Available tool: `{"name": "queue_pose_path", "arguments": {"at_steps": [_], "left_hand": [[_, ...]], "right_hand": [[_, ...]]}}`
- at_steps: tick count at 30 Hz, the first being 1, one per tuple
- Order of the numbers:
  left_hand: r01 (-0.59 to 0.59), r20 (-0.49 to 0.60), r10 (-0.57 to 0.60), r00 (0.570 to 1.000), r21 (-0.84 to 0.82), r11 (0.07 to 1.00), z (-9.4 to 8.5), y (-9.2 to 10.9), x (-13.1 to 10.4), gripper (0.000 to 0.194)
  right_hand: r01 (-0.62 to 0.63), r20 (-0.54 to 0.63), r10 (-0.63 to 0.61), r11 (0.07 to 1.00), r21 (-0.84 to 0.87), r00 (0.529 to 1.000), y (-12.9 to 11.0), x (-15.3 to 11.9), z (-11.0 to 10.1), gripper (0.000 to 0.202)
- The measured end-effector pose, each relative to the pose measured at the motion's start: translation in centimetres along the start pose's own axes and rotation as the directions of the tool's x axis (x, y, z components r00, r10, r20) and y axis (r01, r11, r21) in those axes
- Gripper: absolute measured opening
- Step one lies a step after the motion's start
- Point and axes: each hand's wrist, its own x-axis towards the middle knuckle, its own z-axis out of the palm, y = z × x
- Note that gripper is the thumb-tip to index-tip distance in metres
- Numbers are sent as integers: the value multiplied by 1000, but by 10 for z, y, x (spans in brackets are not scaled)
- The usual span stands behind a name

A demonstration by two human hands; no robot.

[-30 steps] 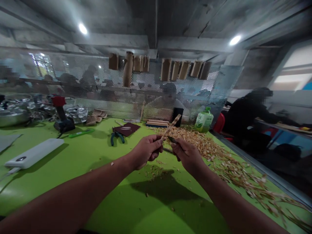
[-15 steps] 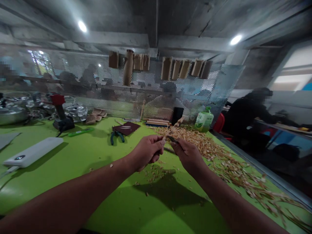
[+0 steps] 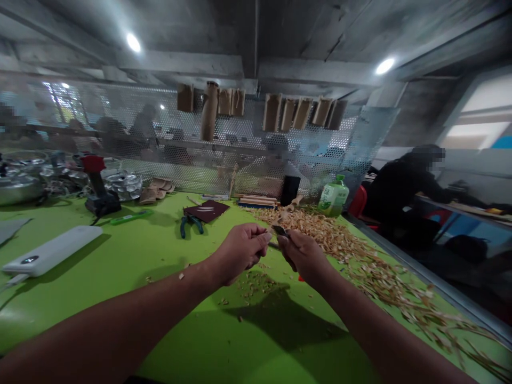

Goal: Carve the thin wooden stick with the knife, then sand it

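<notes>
we are looking down two bare forearms at a green tabletop (image 3: 136,245), with both hands being held close together above it near the middle of the view. our left hand (image 3: 245,248) is gripping a slim, pale wooden strip (image 3: 287,212), its thumb and fingers closing over the near end and hiding that part from us. from those fingertips the strip is lying forward and to the right, its long axis slanting away from the body, with its far end rising toward the back of the tabletop. our right hand (image 3: 306,252) is also closed, gripping a small dark blade-like tool (image 3: 280,230) whose tip is pointing leftward, toward the left fingertips. so the left hand is being the nearer one, touching the strip itself, while the right is sitting just beside it, its tool lying on the right and near side of the wood. whether the tool's edge is touching the strip we are not able to tell, since the wood is blurring into a heap of curled shavings (image 3: 340,237) behind it. small chips (image 3: 258,281) are lying scattered beneath the hands, and pliers (image 3: 197,224) are resting well to the left of the strip.
</notes>
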Motion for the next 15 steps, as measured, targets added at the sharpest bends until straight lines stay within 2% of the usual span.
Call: {"name": "queue_pose_path", "arguments": {"at_steps": [4,8,15], "left_hand": [[9,2,-9,1000,19,1000,0,0,0,24],[-8,22,8,1000,18,1000,0,0,1,23],[-36,82,31,996,65,997,-2,2,2,25]], "right_hand": [[-102,94,86,978,180,992,-4,-1,-3,40],[-171,212,105,930,326,972,-7,-3,-7,45],[-252,351,95,865,434,931,-1,-2,-12,48]]}}
